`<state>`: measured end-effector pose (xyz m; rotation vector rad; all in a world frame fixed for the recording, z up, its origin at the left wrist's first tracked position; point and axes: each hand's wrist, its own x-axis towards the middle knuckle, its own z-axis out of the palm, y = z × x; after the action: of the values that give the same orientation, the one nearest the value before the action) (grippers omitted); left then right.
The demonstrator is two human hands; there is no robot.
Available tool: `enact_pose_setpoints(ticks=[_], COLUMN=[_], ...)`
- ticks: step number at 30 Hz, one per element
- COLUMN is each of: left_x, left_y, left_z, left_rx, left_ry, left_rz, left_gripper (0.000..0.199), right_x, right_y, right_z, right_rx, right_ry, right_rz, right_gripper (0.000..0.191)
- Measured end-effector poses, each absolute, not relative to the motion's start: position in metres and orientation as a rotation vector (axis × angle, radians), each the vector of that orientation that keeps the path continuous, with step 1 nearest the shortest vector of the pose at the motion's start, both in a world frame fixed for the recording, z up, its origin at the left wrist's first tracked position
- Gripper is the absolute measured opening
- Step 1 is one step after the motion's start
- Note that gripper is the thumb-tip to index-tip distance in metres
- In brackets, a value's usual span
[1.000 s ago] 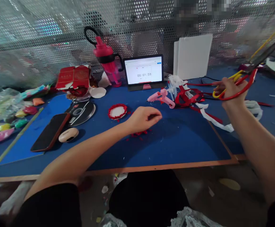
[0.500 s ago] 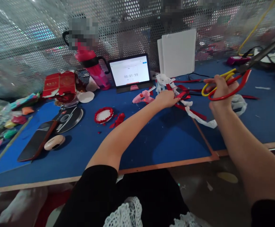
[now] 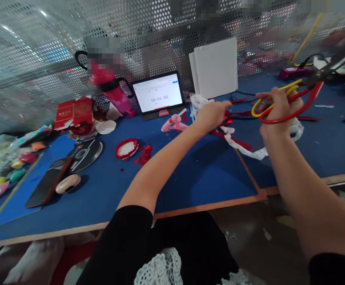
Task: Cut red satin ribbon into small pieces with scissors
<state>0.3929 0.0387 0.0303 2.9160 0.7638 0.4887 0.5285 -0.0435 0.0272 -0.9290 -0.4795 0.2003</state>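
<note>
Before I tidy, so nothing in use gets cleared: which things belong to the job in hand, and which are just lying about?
Seemingly in the job:
scissors, in the right hand
red ribbon, near the left hand
glue gun, light on
red-rimmed disc

Probably just lying about:
phone
beige case
bottle
red packet

The scissors (image 3: 314, 80) are showing one yellow and one red handle loop. Red ribbon (image 3: 241, 145) and white ribbon (image 3: 248, 152) are contrasting with the blue table (image 3: 211, 178). The glue gun (image 3: 173, 123) is showing pink. A white disc (image 3: 127, 149) is wearing a red rim. The bottle (image 3: 120, 98) is pairing pink with black, and the grey metal mesh (image 3: 148, 41) is making a dotted pattern.
</note>
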Motion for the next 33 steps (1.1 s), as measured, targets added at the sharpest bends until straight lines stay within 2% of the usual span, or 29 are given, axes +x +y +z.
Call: enact_pose_setpoints(ticks=[2,5,10,15,18,23,25,27,30,33], left_x=[0.392,0.393,0.398,0.395,0.391,0.384,0.383,0.382,0.381,0.382], left_y=[0.061,0.085,0.099,0.097,0.093,0.085,0.079,0.071,0.062,0.062], left_z=[0.035,0.029,0.007,0.005,0.014,0.036,0.044,0.051,0.055,0.049], left_rx=[2.837,2.745,2.668,2.617,2.617,2.461,2.405,2.401,2.531,2.691], left_ry=[1.102,1.291,1.34,1.336,1.367,1.189,1.097,0.931,0.679,1.001], left_rz=[0.408,0.238,0.195,0.219,0.409,1.105,1.18,1.049,0.6,0.453], left_gripper=[0.041,0.029,0.023,0.019,0.021,0.017,0.017,0.018,0.018,0.03], right_x=[0.527,0.525,0.528,0.531,0.529,0.526,0.525,0.524,0.524,0.524], right_y=[-0.043,-0.042,-0.041,-0.043,-0.043,-0.042,-0.042,-0.042,-0.042,-0.042], right_z=[0.026,0.023,0.017,0.016,0.017,0.02,0.019,0.019,0.018,0.018], right_rx=[-0.941,-0.967,-0.99,-1.015,-1.003,-1.002,-1.0,-0.995,-0.989,-0.985], right_ry=[-0.491,-0.521,-0.559,-0.614,-0.567,-0.551,-0.556,-0.558,-0.559,-0.551], right_rz=[0.214,0.244,0.26,0.253,0.25,0.269,0.281,0.286,0.282,0.265], right_gripper=[0.024,0.022,0.021,0.021,0.021,0.019,0.02,0.02,0.019,0.019])
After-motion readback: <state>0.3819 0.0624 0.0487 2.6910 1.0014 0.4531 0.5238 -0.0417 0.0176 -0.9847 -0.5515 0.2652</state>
